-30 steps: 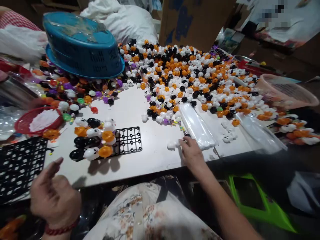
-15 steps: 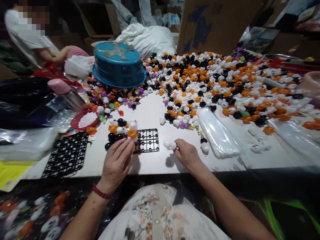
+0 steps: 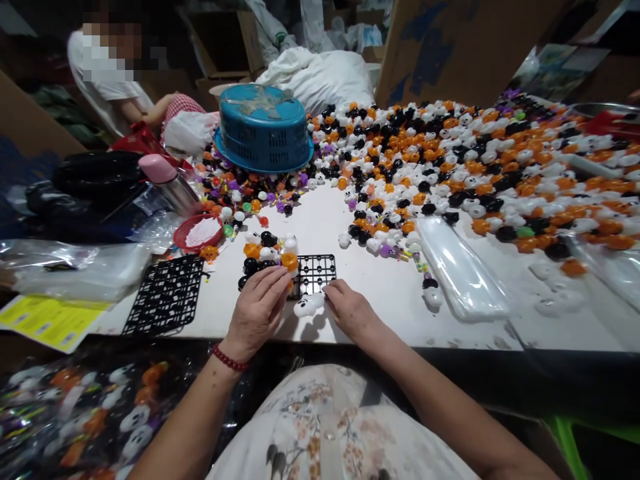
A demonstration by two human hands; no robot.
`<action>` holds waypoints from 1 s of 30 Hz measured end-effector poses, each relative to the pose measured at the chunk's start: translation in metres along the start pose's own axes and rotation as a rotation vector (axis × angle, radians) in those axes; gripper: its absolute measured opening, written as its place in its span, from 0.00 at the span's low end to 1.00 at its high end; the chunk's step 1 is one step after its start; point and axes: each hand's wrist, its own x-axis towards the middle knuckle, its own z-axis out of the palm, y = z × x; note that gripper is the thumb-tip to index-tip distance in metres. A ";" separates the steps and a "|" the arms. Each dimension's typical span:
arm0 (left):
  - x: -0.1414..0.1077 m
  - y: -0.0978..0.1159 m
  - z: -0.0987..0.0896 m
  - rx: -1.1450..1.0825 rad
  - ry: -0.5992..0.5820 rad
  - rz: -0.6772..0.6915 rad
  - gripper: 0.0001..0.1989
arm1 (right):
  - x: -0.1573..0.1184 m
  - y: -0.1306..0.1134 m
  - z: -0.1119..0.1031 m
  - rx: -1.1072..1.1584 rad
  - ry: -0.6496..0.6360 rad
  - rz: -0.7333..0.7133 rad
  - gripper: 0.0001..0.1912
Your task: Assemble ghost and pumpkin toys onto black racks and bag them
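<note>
From where I stand, the right hand (image 3: pixel 350 308) has a white piece (image 3: pixel 306 306) pinched at its tip, fingers drawn narrow, the piece sitting at the near edge of a black grid (image 3: pixel 319 272) on the table (image 3: pixel 400 293). The left hand (image 3: pixel 257 308) is curled at the grid's left end, fingers close together by an orange piece (image 3: pixel 289 261) – whether it grips anything there, I can't tell. Orange, black and white pieces crowd that end, while the right end shows its lattice. I'd judge the step in hand to be offering the white piece up to the grid, and the next move calls for lining it up squarely while the left hand steadies the frame. A black mesh stack (image 3: pixel 165 297) lies to the left, a red basket (image 3: pixel 216 239) of something white just beyond it; clear plastic sleeves (image 3: pixel 463 273) lie off to the right. Farther back, a blue basket (image 3: pixel 267 137) sits upturned beside a great heap of pieces (image 3: pixel 425 150) – and past it, someone in a white shirt sits (image 3: pixel 107 87)
</note>
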 end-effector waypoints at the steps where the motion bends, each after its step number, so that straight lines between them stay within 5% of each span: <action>1: 0.000 0.000 0.000 -0.008 0.001 -0.011 0.21 | 0.000 0.000 0.000 0.026 0.007 0.001 0.10; 4: 0.001 0.000 0.000 -0.040 0.011 -0.038 0.19 | 0.004 0.001 0.000 0.194 0.050 0.091 0.06; 9: 0.002 -0.001 0.001 -0.094 0.019 -0.100 0.16 | 0.022 0.000 0.018 0.761 0.049 0.510 0.08; 13: 0.003 -0.001 0.002 -0.111 0.006 -0.107 0.16 | 0.035 -0.006 0.044 1.145 0.010 0.557 0.13; 17: 0.005 -0.002 0.001 -0.161 -0.003 -0.171 0.14 | 0.038 -0.007 0.051 0.878 0.006 0.418 0.07; 22: 0.004 -0.006 0.002 -0.142 0.000 -0.100 0.17 | 0.040 -0.009 0.031 0.386 -0.054 0.280 0.08; 30: 0.007 -0.014 0.011 -0.041 0.057 0.030 0.26 | 0.047 -0.006 0.027 0.194 -0.219 0.088 0.12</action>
